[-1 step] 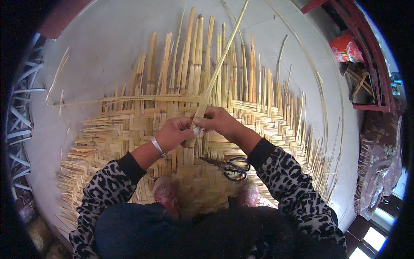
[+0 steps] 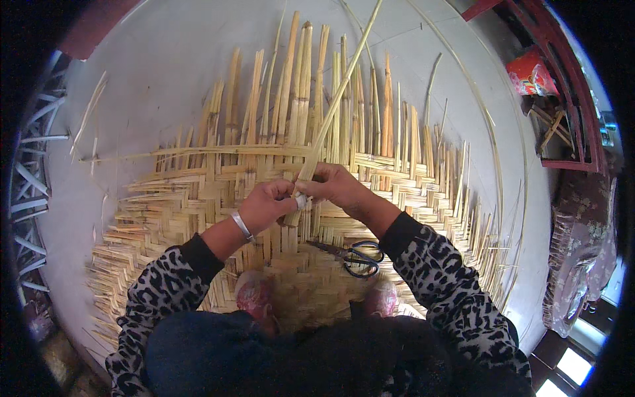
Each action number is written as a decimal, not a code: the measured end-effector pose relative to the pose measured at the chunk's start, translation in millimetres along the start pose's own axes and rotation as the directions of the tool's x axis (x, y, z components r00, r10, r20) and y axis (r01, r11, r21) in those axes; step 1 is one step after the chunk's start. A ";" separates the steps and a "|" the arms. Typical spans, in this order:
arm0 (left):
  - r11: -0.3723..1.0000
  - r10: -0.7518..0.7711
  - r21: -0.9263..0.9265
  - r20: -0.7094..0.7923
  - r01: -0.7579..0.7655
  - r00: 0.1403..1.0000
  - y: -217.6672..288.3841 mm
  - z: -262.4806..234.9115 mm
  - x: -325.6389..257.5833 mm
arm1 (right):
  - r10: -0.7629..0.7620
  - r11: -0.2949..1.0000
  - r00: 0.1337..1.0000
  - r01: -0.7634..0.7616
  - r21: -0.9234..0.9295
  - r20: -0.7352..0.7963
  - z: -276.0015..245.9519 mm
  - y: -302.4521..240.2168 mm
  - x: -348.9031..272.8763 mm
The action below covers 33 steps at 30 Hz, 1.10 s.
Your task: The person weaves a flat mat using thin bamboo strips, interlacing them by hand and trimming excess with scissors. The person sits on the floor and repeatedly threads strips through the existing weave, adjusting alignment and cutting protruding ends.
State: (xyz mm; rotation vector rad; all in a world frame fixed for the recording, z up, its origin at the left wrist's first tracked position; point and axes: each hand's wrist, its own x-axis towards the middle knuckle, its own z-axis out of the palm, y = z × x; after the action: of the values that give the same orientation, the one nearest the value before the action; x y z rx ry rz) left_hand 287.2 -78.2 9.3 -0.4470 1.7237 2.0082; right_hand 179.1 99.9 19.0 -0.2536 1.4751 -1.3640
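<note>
Over a woven mat point(image 2: 198, 192) of split reed or cane strips, my left hand point(image 2: 264, 206) and my right hand point(image 2: 340, 190) meet. Both are closed on the lower end of one long pale strip point(image 2: 338, 102), which slants up and away to the right. Something white, like tape, wraps a fingertip where the hands come together. Just nearer to me, scissors point(image 2: 344, 253) with dark looped handles lie on the mat, their tips pointing left. Unwoven strip ends point(image 2: 297, 86) stick out from the mat's far edge.
My shoes point(image 2: 254, 294) rest on the mat. Loose thin strips point(image 2: 476, 86) lie on the pale floor at the far right. A white metal rack point(image 2: 33, 178) borders the left; a dark red wooden frame point(image 2: 569, 86) and patterned fabric point(image 2: 582, 231) stand at the right.
</note>
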 end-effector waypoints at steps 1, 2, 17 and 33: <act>0.999 -0.030 0.032 0.007 0.030 1.000 -1.0 -1.0 -0.1 | -0.041 0.999 0.998 0.042 0.033 -0.040 -0.3 0.2 2.2; 0.996 -0.060 0.063 0.013 0.060 0.998 -1.6 -0.7 -1.0 | -0.052 0.997 0.994 0.057 0.051 -0.095 -1.7 0.0 4.4; 0.972 -0.224 0.085 0.066 0.218 0.972 -31.5 23.5 -36.5 | -0.181 0.968 0.905 0.094 -0.234 -0.386 -84.3 -37.0 28.6; 0.967 -0.255 0.026 0.136 0.254 0.957 -70.0 31.4 -55.7 | -0.319 0.903 0.837 0.128 -0.409 -0.444 -141.8 -77.1 36.8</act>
State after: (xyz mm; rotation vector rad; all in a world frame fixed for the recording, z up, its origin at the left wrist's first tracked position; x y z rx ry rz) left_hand 373.1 -46.3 -15.2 -0.4883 1.5069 1.8033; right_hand 17.2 131.9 32.1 -0.3352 2.2084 -1.3978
